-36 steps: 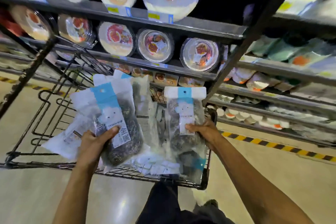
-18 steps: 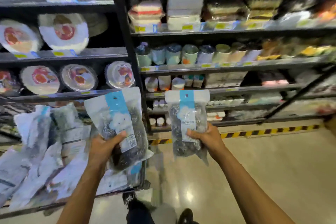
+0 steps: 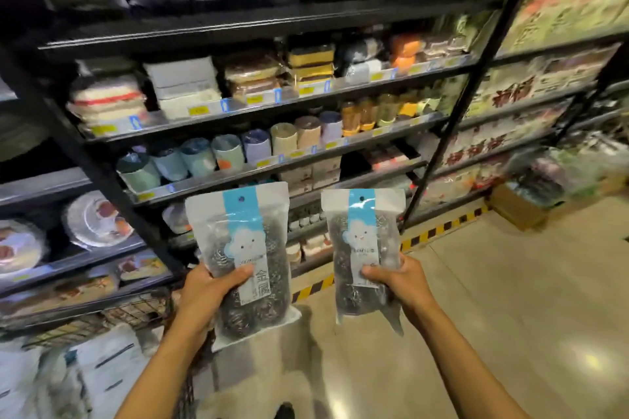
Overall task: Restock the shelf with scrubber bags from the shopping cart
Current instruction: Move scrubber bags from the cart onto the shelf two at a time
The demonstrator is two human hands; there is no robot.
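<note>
Packs (image 3: 85,381) lie heaped and blurred in the shopping cart (image 3: 136,311) at lower left. Beside it, the left grip (image 3: 207,289) is clamped low on a scrubber bag (image 3: 245,248), thumb across its label, held upright before the shelf (image 3: 231,173). The right grip (image 3: 398,279) is clamped on a second bag (image 3: 364,241) in the same way, apart from the first. Both bags look tall and slick; held this low, either could flop or slide free on the reach. No open slot shows among the crowded rows, so misplacing one seems likely.

Arms extended forward; left hand (image 3: 207,292) grips one scrubber bag (image 3: 245,248), right hand (image 3: 405,282) another, fingers (image 3: 405,265) seemingly curled behind.
</note>
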